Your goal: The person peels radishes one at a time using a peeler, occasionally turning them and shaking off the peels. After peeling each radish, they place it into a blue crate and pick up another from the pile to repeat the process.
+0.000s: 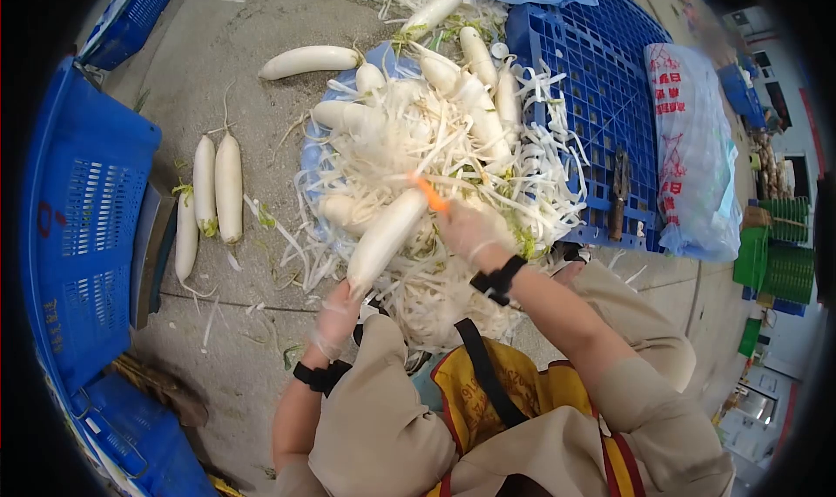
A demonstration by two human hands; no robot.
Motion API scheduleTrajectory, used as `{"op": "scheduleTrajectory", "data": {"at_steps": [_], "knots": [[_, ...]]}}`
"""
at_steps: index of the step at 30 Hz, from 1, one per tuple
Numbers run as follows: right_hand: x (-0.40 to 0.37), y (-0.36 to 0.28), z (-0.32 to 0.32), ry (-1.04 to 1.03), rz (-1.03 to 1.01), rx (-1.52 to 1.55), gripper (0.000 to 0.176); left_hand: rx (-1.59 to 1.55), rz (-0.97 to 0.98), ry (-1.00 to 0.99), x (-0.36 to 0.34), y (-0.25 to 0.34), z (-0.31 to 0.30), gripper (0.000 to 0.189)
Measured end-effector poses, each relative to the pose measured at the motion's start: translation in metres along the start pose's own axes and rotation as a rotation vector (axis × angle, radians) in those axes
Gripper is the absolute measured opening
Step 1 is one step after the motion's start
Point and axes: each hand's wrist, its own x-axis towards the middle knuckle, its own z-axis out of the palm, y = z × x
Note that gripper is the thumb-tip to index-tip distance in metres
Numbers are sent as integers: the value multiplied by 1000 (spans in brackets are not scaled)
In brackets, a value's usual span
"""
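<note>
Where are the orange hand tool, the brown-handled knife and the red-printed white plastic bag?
Orange hand tool (pixel 430 195): head view, orange body.
Brown-handled knife (pixel 616 221): head view, handle.
White plastic bag (pixel 695 148): head view, middle.

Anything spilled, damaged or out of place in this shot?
White peelings look spilled: they trail over the concrete and onto the blue pallet's edge. Three white radishes lie directly on the concrete, apart from the heap. No clear damage shows.

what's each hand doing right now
Left: closed on the near end of a white radish.
Right: closed on an orange peeler at the radish's far end; its fingers are blurred.
</note>
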Motion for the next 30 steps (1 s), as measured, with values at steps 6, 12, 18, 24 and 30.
{"op": "scheduleTrajectory", "data": {"at_steps": [6,12,18,24,30], "knots": [[-37,-3,28,118,-696,-264,35,122,-35,-33,-7,10,4,26],[-13,-16,-19,-58,9,-100,35,116,-12,16,-9,-10,11,32],[1,5,-4,-197,0,32,37,303,39,51,-8,-33,8,50],[-23,12,8,-169,-220,-82,36,403,57,34,-6,-32,3,55],[11,19,-10,11,5,23,31,465,187,4,2,-12,-33,53]]}}
